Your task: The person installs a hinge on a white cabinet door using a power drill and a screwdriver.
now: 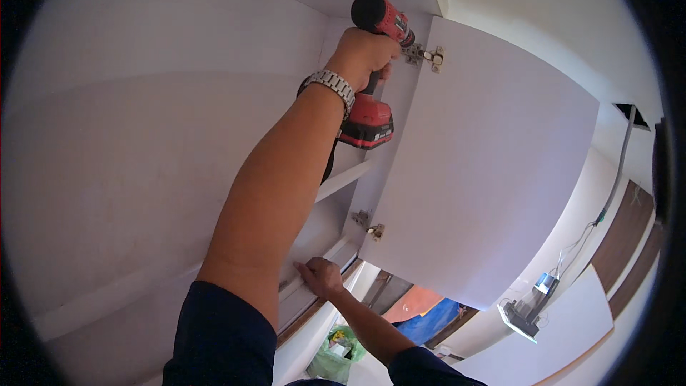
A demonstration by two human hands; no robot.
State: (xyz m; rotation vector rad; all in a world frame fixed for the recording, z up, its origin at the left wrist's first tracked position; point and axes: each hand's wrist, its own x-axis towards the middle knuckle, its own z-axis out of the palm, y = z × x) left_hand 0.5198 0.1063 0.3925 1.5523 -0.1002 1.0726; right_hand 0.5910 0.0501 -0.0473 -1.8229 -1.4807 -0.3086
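Note:
A red and black cordless drill (391, 20) is gripped in my left hand (368, 53), which has a metal-banded watch on its wrist. The drill's front end meets the upper cabinet hinge (414, 53) on the inner side panel; its tip is too small to make out. The hinge joins that panel to a pale cabinet door (486, 150), swung out to the right. Farther down, a second hinge (368, 224) links the same door and panel. My right hand (321, 276) is closed over the cabinet's lower front edge (294, 287), its thumb toward the left.
A pale rail (343, 180) crosses the cabinet interior behind my left forearm. Below hangs or stands a green plastic bag (334, 361) with mixed items in it. Cables (620, 164) drop from a ceiling opening to a dark device (527, 318) at right. Orange and blue sheets (432, 322) show beneath the door.

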